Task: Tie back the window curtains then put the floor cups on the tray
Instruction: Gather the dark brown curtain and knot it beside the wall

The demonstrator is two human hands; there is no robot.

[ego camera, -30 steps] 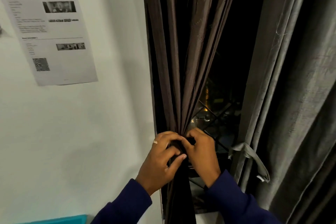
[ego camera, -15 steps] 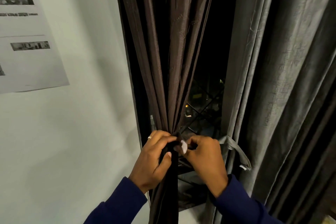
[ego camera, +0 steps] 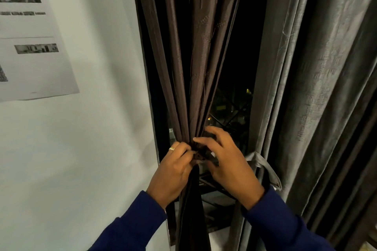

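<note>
Since half a second ago the right hand [ego camera: 230, 166] has loosened: its fingers [ego camera: 206, 140], then pinched close at the gather of the brown curtain [ego camera: 195, 71], now spread and lift, the index and middle reaching over the knot with open gaps between them. Whether its thumb touches the cloth cannot be told, as it lies in shadow behind the bunch. The left hand [ego camera: 173, 171] has barely moved; it stays curled shut around the gathered curtain from the left side, a ring [ego camera: 171, 149] on one finger, with the dark tie [ego camera: 199, 156] bunched just at its fingertips. The view has drifted slightly, so the printed sheet [ego camera: 30, 47] on the white wall [ego camera: 81, 149] at far left shows a little more of its width than before.

The brown curtain hangs in the middle of the window, drawn to a narrow waist at the hands and falling straight down below them. To its right the grey curtain [ego camera: 306, 87] hangs well apart from it, already cinched by a grey tie-back [ego camera: 263, 164] looped just beside the right wrist. Between the two curtains the dark window [ego camera: 234, 67] shows small lights and a crossed grille. Both sleeves are dark blue. No cups or tray are in view.
</note>
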